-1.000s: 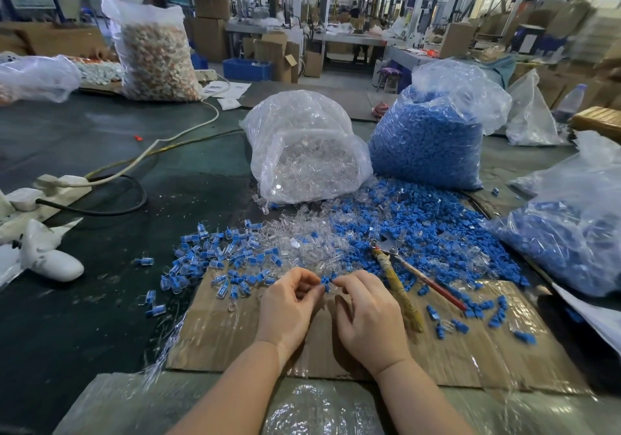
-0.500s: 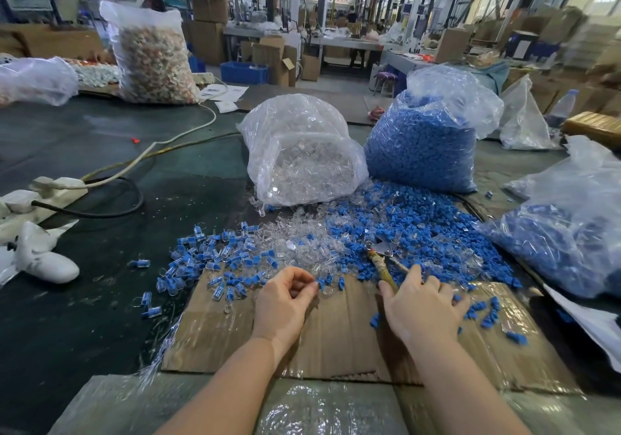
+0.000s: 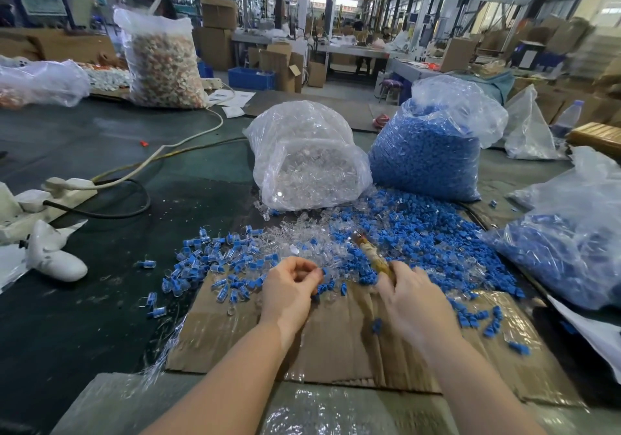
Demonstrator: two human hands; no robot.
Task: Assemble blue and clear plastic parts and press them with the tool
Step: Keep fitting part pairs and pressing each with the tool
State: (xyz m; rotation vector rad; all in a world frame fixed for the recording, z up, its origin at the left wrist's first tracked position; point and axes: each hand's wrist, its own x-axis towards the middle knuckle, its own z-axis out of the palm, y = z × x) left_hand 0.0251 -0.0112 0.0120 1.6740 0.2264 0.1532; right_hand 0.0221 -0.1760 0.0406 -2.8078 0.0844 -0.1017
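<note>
Presently we are observing the left hand point(image 3: 289, 287) curling its fingers and pinching a small blue-and-clear piece point(image 3: 323, 270) at the fingertips, just above the cardboard sheet point(image 3: 336, 340). The right hand point(image 3: 411, 297) is gripping the handle of the tool point(image 3: 371, 253), which is angling up and away from us over the loose heap of blue parts point(image 3: 420, 233); the tool's working end is blurring and we cannot tell its form. Clear parts point(image 3: 302, 243) are lying mixed into the heap's left side, and assembled pieces point(image 3: 208, 260) are scattering further left on the dark table point(image 3: 100, 317). Behind, a bag of clear parts point(image 3: 309, 166) is standing beside a bag of blue parts point(image 3: 426, 152). We are judging the pieces light, rigid and rather slippery, so a fingertip pinch across the blue body seems the soundest hold during pressing.
</note>
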